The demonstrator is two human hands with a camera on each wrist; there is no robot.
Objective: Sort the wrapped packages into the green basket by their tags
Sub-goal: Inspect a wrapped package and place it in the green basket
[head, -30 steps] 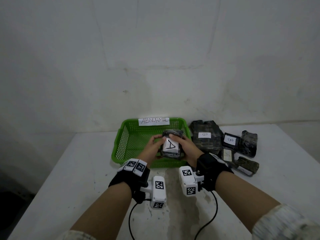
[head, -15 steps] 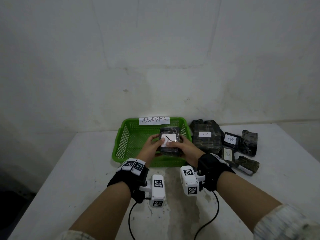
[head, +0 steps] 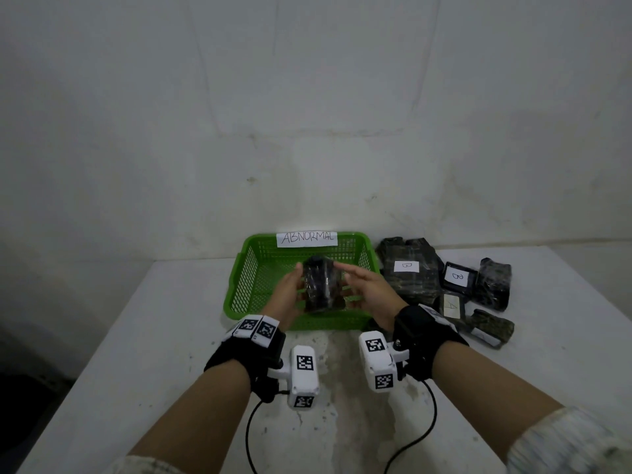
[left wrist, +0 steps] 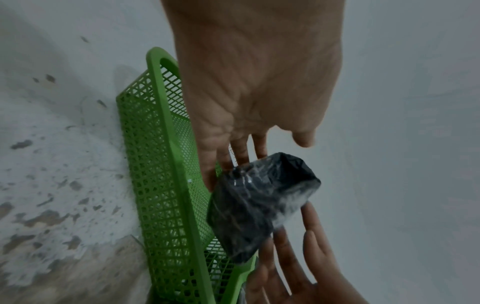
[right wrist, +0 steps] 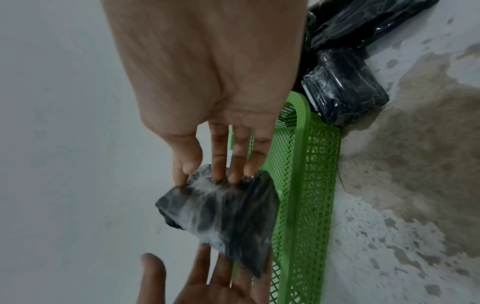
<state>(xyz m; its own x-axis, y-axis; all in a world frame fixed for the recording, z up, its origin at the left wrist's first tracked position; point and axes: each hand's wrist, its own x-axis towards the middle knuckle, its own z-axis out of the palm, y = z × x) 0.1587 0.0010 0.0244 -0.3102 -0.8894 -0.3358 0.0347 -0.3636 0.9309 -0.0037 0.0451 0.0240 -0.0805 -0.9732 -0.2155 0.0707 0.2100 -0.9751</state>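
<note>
Black plastic film wraps the package (head: pixel 319 285) — glossy, no tag showing. Its long axis runs away from the person, over the green basket (head: pixel 254 268). Left hand (head: pixel 285 295) and right hand (head: pixel 367 289) touch it with straight, spread fingers. Five more packages (head: pixel 408 268) lie beside the single basket.

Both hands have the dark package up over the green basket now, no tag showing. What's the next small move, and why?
Probably turn the package until its tag faces up. The left hand and right hand hold it between near-straight fingers above the green basket signed ABNORMAL, and only dark wrap shows in all three views, so sorting cannot be confirmed before lowering.
</note>
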